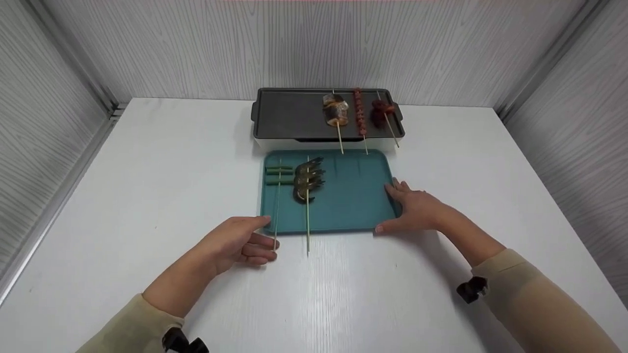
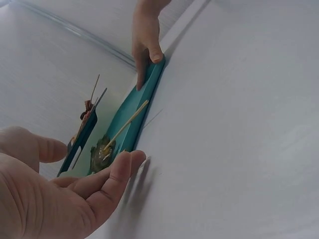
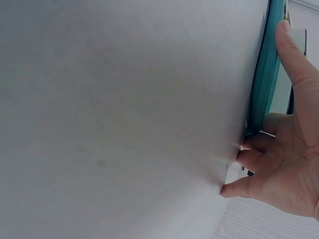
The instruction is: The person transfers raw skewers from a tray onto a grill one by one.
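A teal tray (image 1: 348, 206) lies on the table with two skewers at its left: one of green vegetable pieces (image 1: 279, 182), one of shrimp (image 1: 308, 181). Both sticks reach past the front edge. At the front left corner is my left hand (image 1: 240, 242), its thumb (image 2: 52, 151) apart from its fingers. Those fingers lie by the end of the green skewer's stick. My right hand (image 1: 414, 211) spans the front right corner, thumb along the front edge and fingers at the right side. In the right wrist view its lower fingertips (image 3: 224, 191) touch the table.
Behind the tray stands a dark-topped griddle (image 1: 289, 115) with a white base. Three skewers lie on its right half: browned chunks (image 1: 336, 110), a row of small red pieces (image 1: 359, 113) and dark red meat-like pieces (image 1: 380, 113). Their sticks overhang its front. Pale panels (image 1: 314, 44) enclose the white table.
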A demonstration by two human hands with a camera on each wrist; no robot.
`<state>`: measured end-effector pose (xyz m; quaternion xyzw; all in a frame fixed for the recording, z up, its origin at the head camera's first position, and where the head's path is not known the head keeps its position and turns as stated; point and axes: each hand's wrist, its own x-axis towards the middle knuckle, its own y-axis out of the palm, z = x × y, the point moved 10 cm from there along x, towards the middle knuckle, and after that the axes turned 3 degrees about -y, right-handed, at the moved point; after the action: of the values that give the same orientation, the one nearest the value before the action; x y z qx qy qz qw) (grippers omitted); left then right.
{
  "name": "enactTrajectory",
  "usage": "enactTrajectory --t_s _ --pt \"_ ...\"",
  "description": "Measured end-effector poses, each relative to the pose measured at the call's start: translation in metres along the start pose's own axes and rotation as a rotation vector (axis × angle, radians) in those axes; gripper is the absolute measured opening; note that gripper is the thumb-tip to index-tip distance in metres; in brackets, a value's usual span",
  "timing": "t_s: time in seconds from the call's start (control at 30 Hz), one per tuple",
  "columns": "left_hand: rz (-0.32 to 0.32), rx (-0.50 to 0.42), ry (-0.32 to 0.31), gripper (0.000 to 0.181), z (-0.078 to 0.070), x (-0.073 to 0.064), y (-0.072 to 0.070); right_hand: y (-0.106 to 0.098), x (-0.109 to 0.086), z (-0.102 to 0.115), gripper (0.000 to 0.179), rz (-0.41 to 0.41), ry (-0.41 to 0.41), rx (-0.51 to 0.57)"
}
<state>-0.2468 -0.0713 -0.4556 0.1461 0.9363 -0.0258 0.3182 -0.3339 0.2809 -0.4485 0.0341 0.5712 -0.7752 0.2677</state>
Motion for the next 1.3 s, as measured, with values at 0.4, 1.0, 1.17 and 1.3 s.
enactTrajectory --t_s 0.4,1.0,1.17,1.3 --pt "0.025 -0.174 -0.014 0.056 0.0074 0.0075 0.0054 -0.0010 -0.0023 0.0020 0.128 -0.021 -0.026 -0.003" --pt "0.028 -0.214 0.028 0.052 0.0000 0.0076 0.0062 -0.0002 -0.0026 -0.0001 0.131 -0.022 -0.016 0.008" --pt "0.021 -0.210 0.042 0.051 0.0014 0.0075 0.0054 0.0003 -0.0028 -0.0005 0.130 -0.022 -0.016 0.019" --pt "0.027 -0.207 0.055 0.051 0.0020 0.0070 0.0050 0.0008 -0.0022 -0.0007 0.129 -0.022 -0.016 0.028"
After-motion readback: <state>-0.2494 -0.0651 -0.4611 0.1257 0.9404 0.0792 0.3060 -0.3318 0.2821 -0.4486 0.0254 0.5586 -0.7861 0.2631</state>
